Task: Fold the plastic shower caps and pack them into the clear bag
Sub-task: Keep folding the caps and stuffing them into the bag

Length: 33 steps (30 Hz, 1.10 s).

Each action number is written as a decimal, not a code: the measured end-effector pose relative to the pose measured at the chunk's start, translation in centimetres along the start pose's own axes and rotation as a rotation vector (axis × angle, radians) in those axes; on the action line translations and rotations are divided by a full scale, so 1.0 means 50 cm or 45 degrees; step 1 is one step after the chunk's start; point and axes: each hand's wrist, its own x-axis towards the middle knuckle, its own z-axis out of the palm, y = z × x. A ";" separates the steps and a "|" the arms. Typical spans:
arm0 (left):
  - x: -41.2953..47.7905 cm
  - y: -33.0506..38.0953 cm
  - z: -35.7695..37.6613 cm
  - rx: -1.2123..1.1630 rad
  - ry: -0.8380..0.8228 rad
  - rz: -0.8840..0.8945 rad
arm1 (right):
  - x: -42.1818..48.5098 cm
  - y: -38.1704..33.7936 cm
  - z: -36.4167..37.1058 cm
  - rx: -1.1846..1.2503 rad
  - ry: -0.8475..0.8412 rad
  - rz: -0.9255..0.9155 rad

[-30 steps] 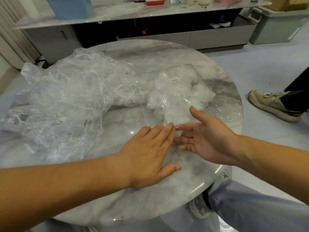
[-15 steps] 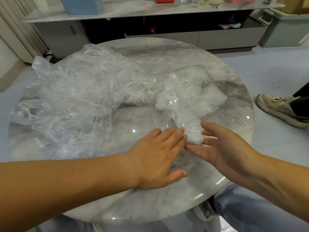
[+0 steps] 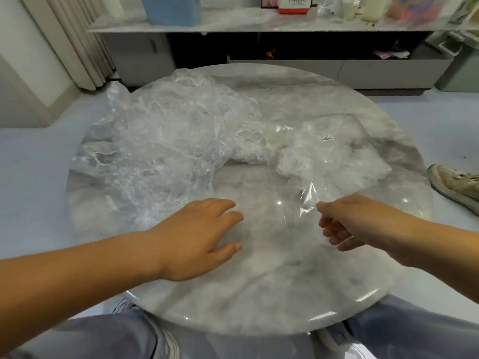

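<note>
A clear bag (image 3: pixel 344 130) with a small white label lies on the right half of the round marble table (image 3: pixel 285 294), its mouth towards me. Crumpled white shower caps (image 3: pixel 324 164) sit inside it. A big loose pile of clear shower caps (image 3: pixel 168 146) covers the table's left half and touches the bag's far left corner. My right hand (image 3: pixel 347 224) pinches the near edge of the bag, which crinkles at my thumb. My left hand (image 3: pixel 202 239) rests on the table just left of the bag's mouth, fingers loosely bent, holding nothing.
Another person's shoe (image 3: pixel 456 182) stands on the floor right of the table. A low cabinet (image 3: pixel 337 66) with a cluttered marble top and a blue bin (image 3: pixel 171 9) runs along the back. My knees are under the near table edge.
My hands have drawn apart: the left slid left off the bag, and the right moved right and closed its fingers on the bag's near edge, lifting it slightly.
</note>
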 end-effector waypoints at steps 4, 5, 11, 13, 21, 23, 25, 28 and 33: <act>-0.010 0.000 -0.002 0.024 -0.015 0.080 | -0.006 0.028 0.004 0.032 0.005 0.031; 0.002 0.011 -0.007 0.011 -0.006 0.110 | -0.010 0.036 0.004 0.046 0.011 0.002; 0.102 0.109 -0.021 0.020 0.027 0.288 | -0.034 0.078 -0.027 -0.078 0.167 -0.247; 0.127 0.133 -0.014 0.040 -0.029 0.306 | -0.038 0.096 -0.044 -0.424 0.219 -0.421; 0.161 0.169 0.013 0.219 -0.151 0.250 | -0.039 0.138 -0.040 -1.280 0.144 -0.833; 0.157 0.171 0.016 0.240 -0.131 0.271 | -0.034 0.142 -0.033 -1.255 0.125 -0.861; 0.152 0.168 0.019 0.251 -0.115 0.291 | -0.031 0.147 -0.026 -1.121 0.100 -0.880; 0.143 0.165 0.018 0.240 -0.110 0.309 | -0.031 0.157 -0.017 -1.026 0.112 -0.928; 0.138 0.161 0.014 0.174 -0.046 0.363 | -0.014 0.159 0.003 -1.176 0.001 -0.990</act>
